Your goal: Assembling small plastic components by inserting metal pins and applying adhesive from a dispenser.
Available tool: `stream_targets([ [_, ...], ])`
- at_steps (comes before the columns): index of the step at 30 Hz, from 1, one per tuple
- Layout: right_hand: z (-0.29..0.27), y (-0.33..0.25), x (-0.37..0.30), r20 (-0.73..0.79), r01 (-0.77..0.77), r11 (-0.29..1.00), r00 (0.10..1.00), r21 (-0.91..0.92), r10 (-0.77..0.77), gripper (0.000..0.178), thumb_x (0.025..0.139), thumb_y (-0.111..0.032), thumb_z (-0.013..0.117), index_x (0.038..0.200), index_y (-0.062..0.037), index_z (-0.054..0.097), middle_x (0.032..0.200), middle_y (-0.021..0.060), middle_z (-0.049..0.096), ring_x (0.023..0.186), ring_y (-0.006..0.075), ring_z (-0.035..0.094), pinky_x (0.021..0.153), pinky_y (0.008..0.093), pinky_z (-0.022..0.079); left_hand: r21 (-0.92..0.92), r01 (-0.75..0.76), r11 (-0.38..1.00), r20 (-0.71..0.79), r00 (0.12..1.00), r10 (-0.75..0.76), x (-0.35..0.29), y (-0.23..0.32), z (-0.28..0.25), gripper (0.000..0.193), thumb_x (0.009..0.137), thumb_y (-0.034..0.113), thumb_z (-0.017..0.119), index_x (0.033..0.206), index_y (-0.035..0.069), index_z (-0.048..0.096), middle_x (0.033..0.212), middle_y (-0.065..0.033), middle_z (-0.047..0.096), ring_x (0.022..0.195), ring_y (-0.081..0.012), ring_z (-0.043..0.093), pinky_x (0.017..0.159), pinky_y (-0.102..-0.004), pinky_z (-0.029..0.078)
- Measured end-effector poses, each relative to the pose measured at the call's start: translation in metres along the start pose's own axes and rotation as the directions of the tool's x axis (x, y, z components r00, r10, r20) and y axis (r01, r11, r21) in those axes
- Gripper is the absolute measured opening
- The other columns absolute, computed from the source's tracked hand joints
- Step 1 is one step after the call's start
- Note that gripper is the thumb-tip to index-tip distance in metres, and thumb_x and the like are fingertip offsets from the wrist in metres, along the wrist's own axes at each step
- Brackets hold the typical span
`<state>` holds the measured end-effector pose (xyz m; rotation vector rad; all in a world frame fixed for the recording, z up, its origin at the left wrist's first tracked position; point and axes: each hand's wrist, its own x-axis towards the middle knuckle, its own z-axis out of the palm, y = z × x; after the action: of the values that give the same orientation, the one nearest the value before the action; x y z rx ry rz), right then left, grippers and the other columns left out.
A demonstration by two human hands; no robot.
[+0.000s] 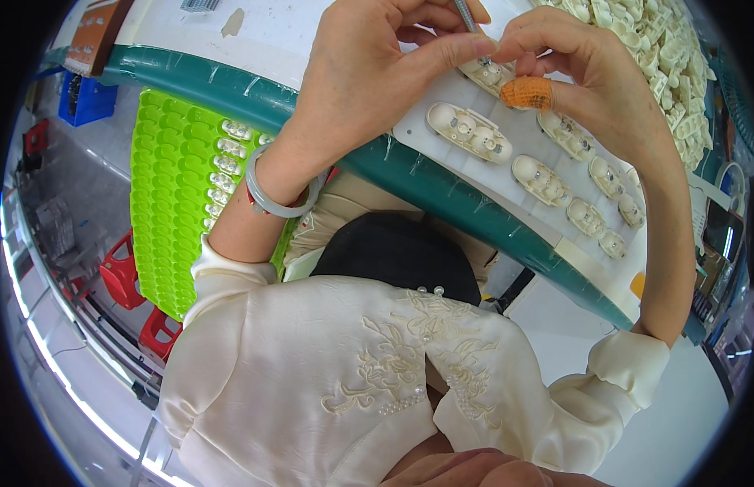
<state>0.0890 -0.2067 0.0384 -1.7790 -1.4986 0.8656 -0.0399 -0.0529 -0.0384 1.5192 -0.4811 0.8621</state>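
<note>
At the top of the head view, both my hands meet over a cream plastic shell [484,75] on the white worktop. My left hand [369,77] is closed around a thin grey metal tool [464,13]; its tip is partly hidden by the fingers. My right hand [600,85] has an orange finger cover [527,93] on one digit. Its fingers are pinched together at the shell, and what they hold is too small to make out. Nearer me, several oval cream shells with small metal parts inside lie in rows, including one shell [468,132] below my left hand.
A large heap of cream plastic parts [665,69] fills the far right. Green padding [231,96] edges the worktop. At left, a bright green moulded tray [162,187] carries a column of shiny pieces [225,165]. Beyond are a blue bin [89,101] and a red stool [121,274].
</note>
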Motion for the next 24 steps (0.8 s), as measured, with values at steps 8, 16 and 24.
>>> stream_targets([
  [8,-0.004,-0.031,0.003,0.016,-0.337,0.941,0.941,0.013,0.337,0.02,0.074,-0.001,0.075,0.09,0.001,0.064,0.091,0.0076,0.059,0.079,0.0126,0.059,0.071,0.0237,0.05,-0.155,0.11,0.982,-0.012,0.994,-0.113,0.008,0.006,0.005,0.016,0.084,0.001,0.067,0.096,-0.003,0.058,0.086,-0.0067,0.064,0.08,-0.0088,0.063,0.069,-0.019,0.052],
  [16,-0.002,-0.035,0.003,-0.013,-0.327,0.945,0.945,0.02,0.327,0.017,0.075,-0.001,0.074,0.089,0.0015,0.065,0.09,0.0092,0.06,0.08,0.0142,0.06,0.072,0.0245,0.051,-0.121,0.119,0.986,0.062,0.992,-0.112,0.008,0.014,0.003,0.014,0.083,-0.001,0.067,0.094,-0.003,0.057,0.083,-0.0051,0.063,0.078,-0.0082,0.062,0.069,-0.0191,0.052],
  [24,0.014,0.017,0.01,-0.293,0.727,0.538,0.673,0.425,-0.679,0.009,0.081,-0.002,0.068,0.09,0.0016,0.067,0.085,0.008,0.063,0.076,0.012,0.06,0.067,0.0222,0.05,0.228,0.328,0.917,0.082,0.932,-0.354,0.026,0.029,0.006,0.016,0.08,-0.002,0.067,0.094,-0.001,0.058,0.081,-0.0049,0.064,0.076,-0.0099,0.064,0.066,-0.0234,0.056],
])
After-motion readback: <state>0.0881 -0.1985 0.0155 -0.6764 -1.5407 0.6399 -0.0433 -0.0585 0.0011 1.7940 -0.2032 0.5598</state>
